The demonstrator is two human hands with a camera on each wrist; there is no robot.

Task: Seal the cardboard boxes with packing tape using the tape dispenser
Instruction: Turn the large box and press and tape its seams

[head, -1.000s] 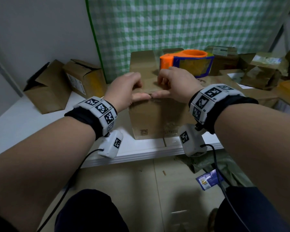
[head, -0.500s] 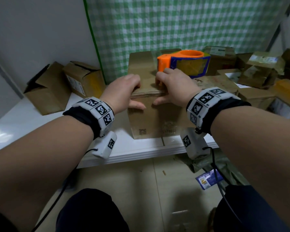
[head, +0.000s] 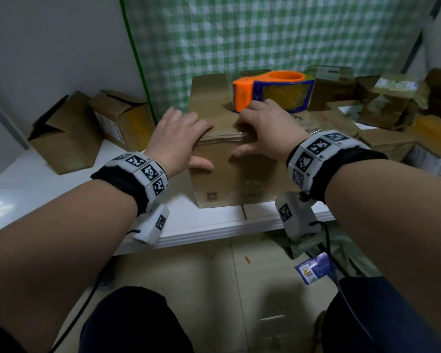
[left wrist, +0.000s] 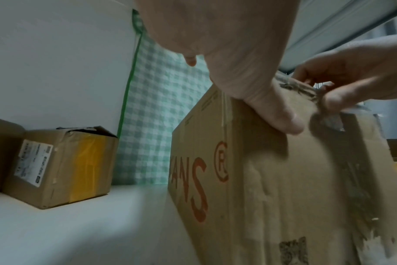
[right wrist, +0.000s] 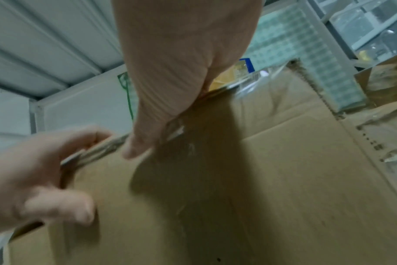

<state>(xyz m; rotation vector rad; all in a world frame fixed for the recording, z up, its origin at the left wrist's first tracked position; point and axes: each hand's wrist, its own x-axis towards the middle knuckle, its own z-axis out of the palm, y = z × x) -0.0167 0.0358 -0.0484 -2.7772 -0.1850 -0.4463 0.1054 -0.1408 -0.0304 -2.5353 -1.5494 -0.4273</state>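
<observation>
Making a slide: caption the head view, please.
Left hand and right hand hold the cardboard box by its top front edge; orange tape dispenser just beyond.

Head camera looks forward and down onto the cardboard box [head: 239, 179]; both wrist cameras sit close against its front face, tilted upward, sharing that face.

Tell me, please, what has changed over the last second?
The left hand and right hand slid apart along the near top edge of the cardboard box, and their thumbs, which met on that edge, dropped onto its front face; both now clasp it. The box and the tape dispenser behind the hands stayed put.
</observation>
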